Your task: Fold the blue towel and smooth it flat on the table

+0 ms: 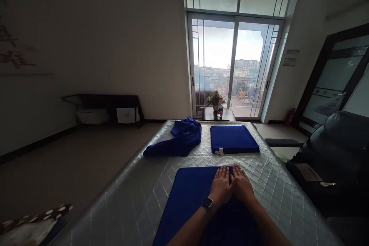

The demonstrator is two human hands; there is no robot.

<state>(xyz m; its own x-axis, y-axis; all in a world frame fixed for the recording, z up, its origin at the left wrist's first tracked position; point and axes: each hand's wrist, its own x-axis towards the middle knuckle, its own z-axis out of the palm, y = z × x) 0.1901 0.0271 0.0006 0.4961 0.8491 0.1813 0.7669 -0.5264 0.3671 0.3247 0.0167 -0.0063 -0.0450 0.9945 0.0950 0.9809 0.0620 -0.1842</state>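
Note:
My left hand [221,184] lies flat near the far edge of a smooth blue cloth [184,200], its fingers stretched forward; a square-faced watch [207,201] is on that wrist. Right beside it, thumbs close together, my right hand [241,182] also rests flat, at the cloth's far right corner. Beyond them is a neatly folded blue cloth [235,137] with white tags at its near edge. To its left a crumpled blue garment [184,140] is spread loosely. All three lie on a silvery quilted mattress [129,200]. My forearms hide part of the nearest cloth.
Past the mattress stands a small chair [210,114] with a plant [215,99] and a bottle [220,108], before glass sliding doors [213,54]. A dark armchair [337,153] is at the right. Along the left wall is a low black bench [112,102].

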